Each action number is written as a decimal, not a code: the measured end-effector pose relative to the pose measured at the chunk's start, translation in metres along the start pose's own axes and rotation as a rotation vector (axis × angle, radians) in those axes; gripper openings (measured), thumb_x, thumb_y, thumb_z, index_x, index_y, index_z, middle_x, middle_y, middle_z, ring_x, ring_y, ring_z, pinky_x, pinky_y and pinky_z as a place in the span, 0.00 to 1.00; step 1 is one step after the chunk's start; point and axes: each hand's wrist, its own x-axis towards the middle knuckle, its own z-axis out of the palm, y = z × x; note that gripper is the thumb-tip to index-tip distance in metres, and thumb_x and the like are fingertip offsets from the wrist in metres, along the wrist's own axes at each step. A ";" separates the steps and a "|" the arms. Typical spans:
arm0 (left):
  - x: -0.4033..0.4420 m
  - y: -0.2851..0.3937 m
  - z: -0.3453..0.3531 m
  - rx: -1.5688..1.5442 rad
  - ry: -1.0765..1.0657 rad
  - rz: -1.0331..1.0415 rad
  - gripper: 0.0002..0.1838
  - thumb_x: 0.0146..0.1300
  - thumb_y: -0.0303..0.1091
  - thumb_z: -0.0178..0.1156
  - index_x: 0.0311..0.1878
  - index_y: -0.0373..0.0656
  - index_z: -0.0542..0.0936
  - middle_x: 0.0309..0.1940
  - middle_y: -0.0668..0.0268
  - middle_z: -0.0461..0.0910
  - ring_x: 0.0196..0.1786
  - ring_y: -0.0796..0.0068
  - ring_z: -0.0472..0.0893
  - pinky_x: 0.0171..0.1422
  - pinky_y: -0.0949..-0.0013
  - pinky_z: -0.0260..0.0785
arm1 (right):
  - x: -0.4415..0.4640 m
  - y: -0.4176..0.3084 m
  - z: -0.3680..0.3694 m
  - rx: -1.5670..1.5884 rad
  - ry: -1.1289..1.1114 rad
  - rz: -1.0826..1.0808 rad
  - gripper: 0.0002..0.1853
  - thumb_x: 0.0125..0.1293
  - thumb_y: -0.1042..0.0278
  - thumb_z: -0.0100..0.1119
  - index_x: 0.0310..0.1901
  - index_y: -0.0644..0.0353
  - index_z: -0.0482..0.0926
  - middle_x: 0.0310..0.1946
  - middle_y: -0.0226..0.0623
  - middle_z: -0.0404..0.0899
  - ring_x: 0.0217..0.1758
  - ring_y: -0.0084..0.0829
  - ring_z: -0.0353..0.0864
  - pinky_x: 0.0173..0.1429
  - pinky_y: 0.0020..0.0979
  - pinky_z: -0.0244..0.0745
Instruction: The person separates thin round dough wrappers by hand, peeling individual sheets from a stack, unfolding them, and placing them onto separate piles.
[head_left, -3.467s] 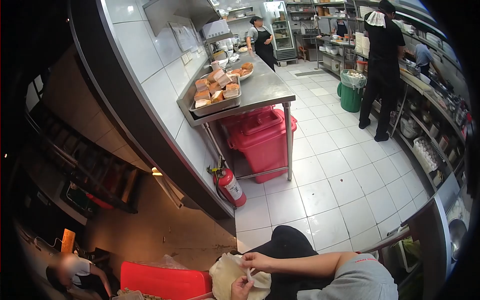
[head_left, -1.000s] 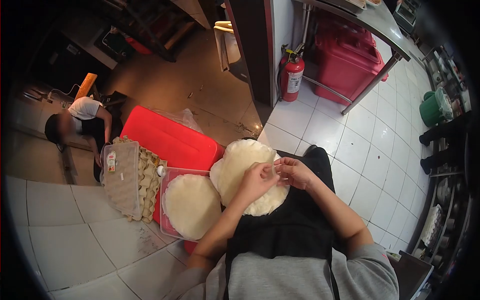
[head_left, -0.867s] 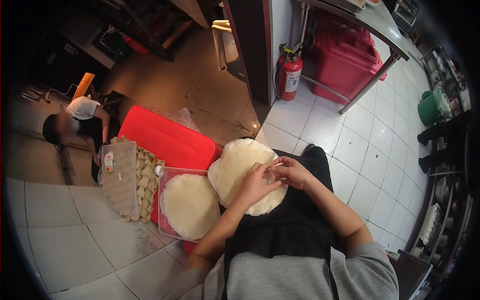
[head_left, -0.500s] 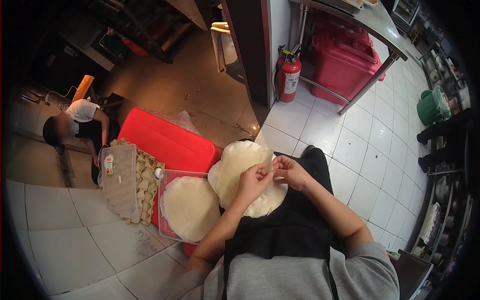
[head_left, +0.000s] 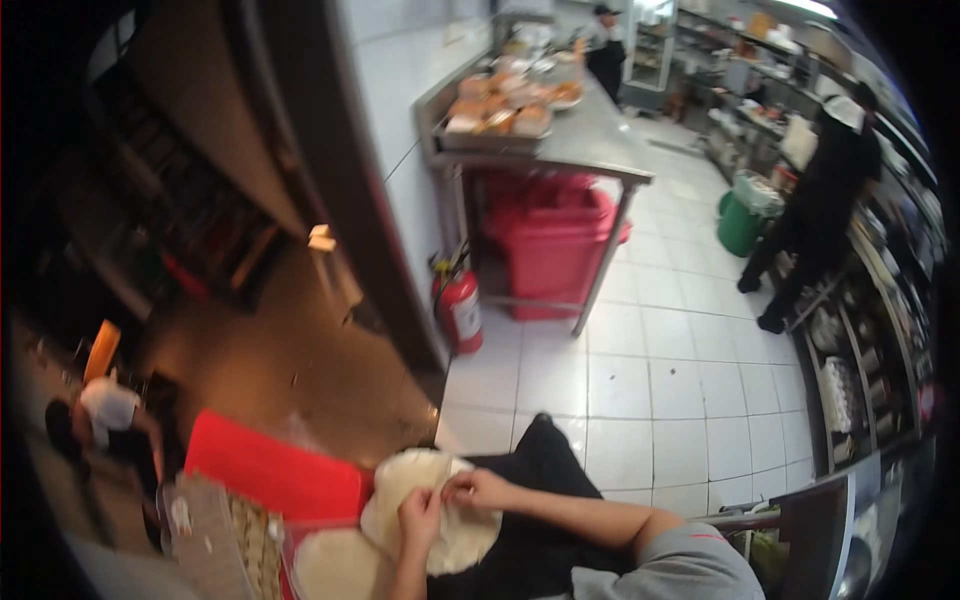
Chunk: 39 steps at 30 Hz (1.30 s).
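A stack of thin, pale round wrappers (head_left: 400,488) rests on my lap over a dark apron. My left hand (head_left: 420,517) is above it with its fingers pinched together. Beside it, my right hand (head_left: 477,490) also has closed fingertips, at a raised edge of the top wrapper. Motion blur softens the fine detail at the fingertips. More round wrappers (head_left: 340,567) lie in a clear plastic container (head_left: 290,545) to the left, partly cut off by the frame's lower edge.
A red lid (head_left: 270,475) and egg trays (head_left: 255,545) are at left, near a bending person (head_left: 110,420). Ahead stand a fire extinguisher (head_left: 460,310), a pink bin (head_left: 555,250) under a steel table (head_left: 600,140), and a green bin (head_left: 740,220). Another person (head_left: 825,190) stands at the right shelves.
The camera view has tilted up, so the hands and wrappers sit lower and the steel table and kitchen behind show. Both hands stay together over the stack.
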 end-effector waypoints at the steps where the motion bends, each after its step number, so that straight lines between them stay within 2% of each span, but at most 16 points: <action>1: 0.002 -0.007 0.003 0.038 -0.006 0.036 0.04 0.62 0.26 0.59 0.35 0.35 0.77 0.27 0.60 0.81 0.31 0.73 0.80 0.39 0.70 0.73 | 0.001 -0.005 -0.001 -0.064 -0.013 0.036 0.08 0.59 0.67 0.60 0.38 0.58 0.82 0.30 0.32 0.82 0.33 0.22 0.78 0.39 0.26 0.74; 4: 0.004 0.007 0.005 0.250 0.028 0.209 0.04 0.64 0.27 0.55 0.37 0.36 0.75 0.28 0.54 0.80 0.32 0.58 0.81 0.39 0.62 0.72 | 0.001 -0.022 -0.004 -0.148 -0.017 0.191 0.08 0.57 0.65 0.63 0.33 0.59 0.80 0.28 0.31 0.82 0.30 0.23 0.79 0.37 0.28 0.74; 8: 0.005 0.020 0.001 0.368 0.030 0.279 0.06 0.65 0.28 0.53 0.40 0.35 0.73 0.29 0.49 0.78 0.35 0.44 0.78 0.40 0.52 0.69 | 0.000 -0.025 -0.001 -0.026 0.008 0.158 0.05 0.52 0.76 0.55 0.32 0.60 0.78 0.19 0.35 0.79 0.22 0.27 0.80 0.31 0.29 0.74; 9: 0.008 0.019 -0.001 0.391 0.052 0.291 0.05 0.65 0.28 0.53 0.39 0.35 0.73 0.29 0.50 0.78 0.34 0.47 0.79 0.39 0.54 0.69 | 0.000 -0.025 -0.001 -0.072 -0.040 0.144 0.11 0.49 0.81 0.51 0.35 0.61 0.78 0.23 0.38 0.79 0.22 0.27 0.81 0.31 0.31 0.75; 13: 0.015 0.016 -0.014 0.409 0.099 0.279 0.05 0.65 0.26 0.53 0.38 0.34 0.73 0.30 0.52 0.78 0.33 0.53 0.80 0.38 0.58 0.70 | 0.005 -0.029 -0.001 -0.117 -0.114 0.275 0.18 0.52 0.82 0.51 0.46 0.63 0.78 0.46 0.43 0.74 0.27 0.29 0.84 0.35 0.28 0.80; 19: 0.019 0.008 -0.031 0.340 0.149 0.226 0.06 0.66 0.28 0.53 0.39 0.33 0.73 0.30 0.54 0.78 0.33 0.60 0.80 0.38 0.64 0.72 | 0.004 -0.040 -0.006 -0.045 -0.047 0.282 0.22 0.51 0.83 0.51 0.51 0.65 0.77 0.40 0.42 0.77 0.29 0.28 0.85 0.36 0.28 0.80; 22: 0.022 0.004 -0.032 0.193 0.125 0.186 0.08 0.67 0.30 0.54 0.40 0.33 0.73 0.31 0.57 0.78 0.34 0.65 0.79 0.40 0.66 0.72 | 0.004 -0.036 -0.002 -0.137 0.018 0.113 0.23 0.50 0.81 0.53 0.52 0.65 0.76 0.36 0.42 0.78 0.27 0.30 0.82 0.34 0.31 0.78; 24: 0.026 0.005 -0.031 0.065 0.041 0.181 0.09 0.67 0.31 0.55 0.42 0.34 0.73 0.32 0.59 0.79 0.35 0.68 0.79 0.42 0.67 0.72 | 0.006 -0.035 0.000 -0.224 0.046 -0.072 0.20 0.51 0.78 0.55 0.49 0.65 0.77 0.33 0.43 0.77 0.26 0.34 0.80 0.33 0.34 0.75; 27: 0.015 0.053 -0.025 0.264 -0.037 0.464 0.13 0.61 0.31 0.63 0.43 0.34 0.74 0.34 0.54 0.80 0.35 0.64 0.81 0.41 0.61 0.72 | 0.009 -0.050 0.000 -0.303 0.072 -0.180 0.13 0.53 0.75 0.58 0.42 0.64 0.78 0.29 0.45 0.75 0.25 0.39 0.76 0.32 0.37 0.72; 29: 0.026 0.044 -0.024 0.144 -0.020 0.405 0.18 0.58 0.33 0.67 0.47 0.33 0.75 0.36 0.55 0.81 0.38 0.68 0.81 0.44 0.64 0.72 | 0.015 -0.053 -0.001 -0.342 0.117 -0.241 0.08 0.54 0.72 0.60 0.35 0.64 0.77 0.26 0.44 0.75 0.26 0.43 0.76 0.32 0.39 0.70; 30: 0.029 0.036 -0.026 0.087 0.001 0.365 0.21 0.56 0.34 0.69 0.49 0.33 0.75 0.36 0.56 0.81 0.40 0.70 0.81 0.46 0.65 0.73 | 0.018 -0.053 -0.003 -0.337 0.186 -0.326 0.08 0.54 0.74 0.60 0.37 0.64 0.78 0.27 0.45 0.75 0.27 0.45 0.76 0.32 0.39 0.71; 32: 0.032 0.044 -0.031 -0.163 -0.158 0.186 0.20 0.56 0.33 0.69 0.49 0.32 0.77 0.36 0.55 0.82 0.44 0.71 0.81 0.51 0.67 0.72 | 0.021 -0.058 -0.010 -0.311 0.179 -0.326 0.09 0.53 0.79 0.59 0.38 0.63 0.78 0.31 0.46 0.78 0.35 0.47 0.79 0.39 0.40 0.74; 33: 0.033 0.046 -0.037 -0.013 -0.143 0.212 0.18 0.56 0.32 0.68 0.47 0.33 0.79 0.35 0.56 0.82 0.42 0.69 0.82 0.49 0.66 0.72 | 0.023 -0.064 -0.008 -0.289 0.225 -0.326 0.08 0.49 0.81 0.59 0.33 0.63 0.81 0.31 0.46 0.79 0.38 0.47 0.80 0.44 0.41 0.75; 36: 0.031 0.064 -0.050 0.285 -0.020 0.395 0.10 0.55 0.28 0.66 0.40 0.34 0.81 0.33 0.55 0.81 0.36 0.63 0.82 0.42 0.65 0.72 | 0.027 -0.078 -0.014 -0.376 0.134 -0.371 0.19 0.45 0.88 0.51 0.39 0.63 0.81 0.35 0.47 0.79 0.39 0.48 0.78 0.47 0.42 0.74; 38: 0.032 0.059 -0.056 0.321 0.019 0.367 0.09 0.52 0.26 0.65 0.37 0.34 0.80 0.31 0.54 0.80 0.34 0.60 0.81 0.39 0.64 0.71 | 0.027 -0.086 -0.014 -0.395 0.126 -0.363 0.21 0.44 0.89 0.49 0.42 0.66 0.80 0.38 0.50 0.79 0.43 0.51 0.79 0.49 0.41 0.75; 39: 0.030 0.062 -0.058 0.296 0.038 0.345 0.08 0.52 0.25 0.65 0.36 0.33 0.80 0.30 0.55 0.80 0.34 0.61 0.81 0.39 0.65 0.72 | 0.027 -0.088 -0.015 -0.392 0.112 -0.312 0.23 0.45 0.90 0.49 0.44 0.64 0.81 0.45 0.52 0.79 0.47 0.51 0.80 0.51 0.38 0.77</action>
